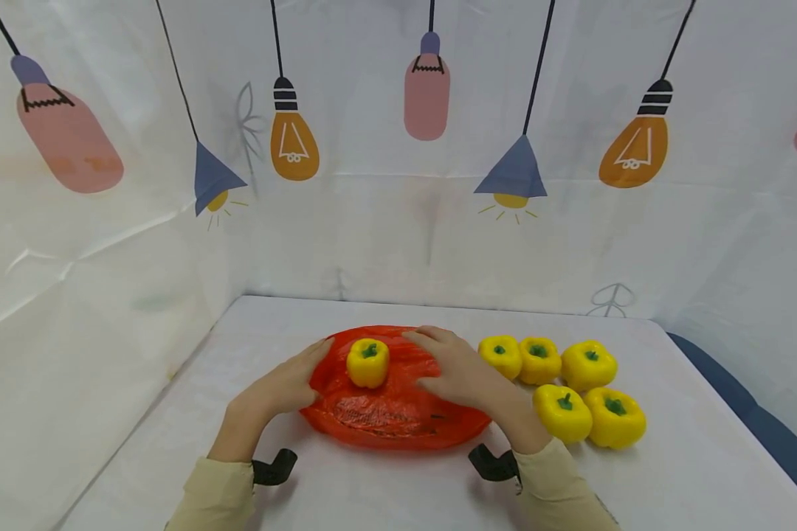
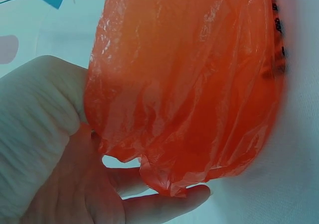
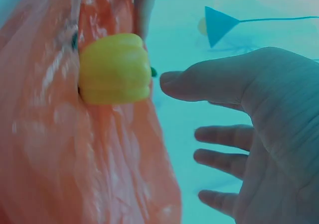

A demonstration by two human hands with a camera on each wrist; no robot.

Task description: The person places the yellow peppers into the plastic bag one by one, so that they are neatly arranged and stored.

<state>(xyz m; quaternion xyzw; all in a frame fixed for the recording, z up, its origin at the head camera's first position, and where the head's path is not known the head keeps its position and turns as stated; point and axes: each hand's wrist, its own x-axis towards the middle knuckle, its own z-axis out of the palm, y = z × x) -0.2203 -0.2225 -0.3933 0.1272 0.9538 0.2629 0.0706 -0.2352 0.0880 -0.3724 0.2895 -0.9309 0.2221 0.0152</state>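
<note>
A red plastic bag (image 1: 385, 413) lies spread on the table with one yellow bell pepper (image 1: 368, 363) resting on its plastic. My left hand (image 1: 280, 382) is at the bag's left edge, thumb and fingers spread apart. In the left wrist view, straight fingers (image 2: 167, 207) touch the bag's crumpled edge (image 2: 172, 181), while the thumb is hidden behind the plastic. Over the bag's right part, my right hand (image 1: 461, 372) holds nothing. The right wrist view shows its thumb pointing toward the stem of the pepper (image 3: 117, 69), a small gap between them, with the other fingers loosely extended.
Several more yellow bell peppers (image 1: 587, 365) stand grouped on the table to the right of the bag. The white table (image 1: 192, 435) meets a hanging cloth (image 1: 372, 243) printed with lamps at the back. A dark blue shape (image 1: 724, 380) lies beyond the table's right edge.
</note>
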